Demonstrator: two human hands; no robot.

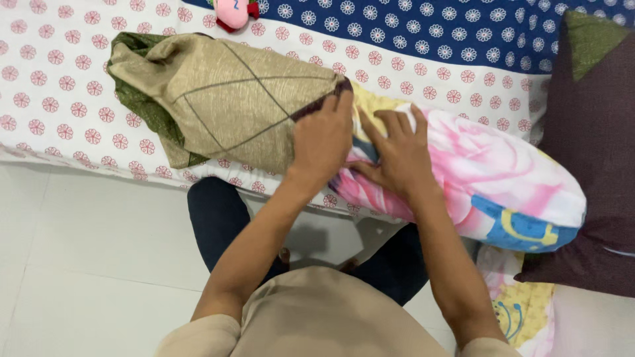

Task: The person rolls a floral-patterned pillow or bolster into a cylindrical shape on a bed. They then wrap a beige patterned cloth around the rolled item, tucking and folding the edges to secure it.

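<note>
Hands met mid-bed: the left hand (pixel 322 135) gripped the edge of the beige cover (pixel 231 99), while the right hand (pixel 397 152) lay spread flat on the pink floral pillow (pixel 489 178) upon the bed (pixel 59 86).

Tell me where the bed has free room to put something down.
Free: sheet left of the cover, and the blue band above the pillow. Crowded: the middle, where both hands work, and the right by the dark cushion.

Bed (pixel 59 99) with flower-print sheet carries floral pillow (pixel 489 172), dark cushion (pixel 595 145), pink toy (pixel 233 13)
</note>
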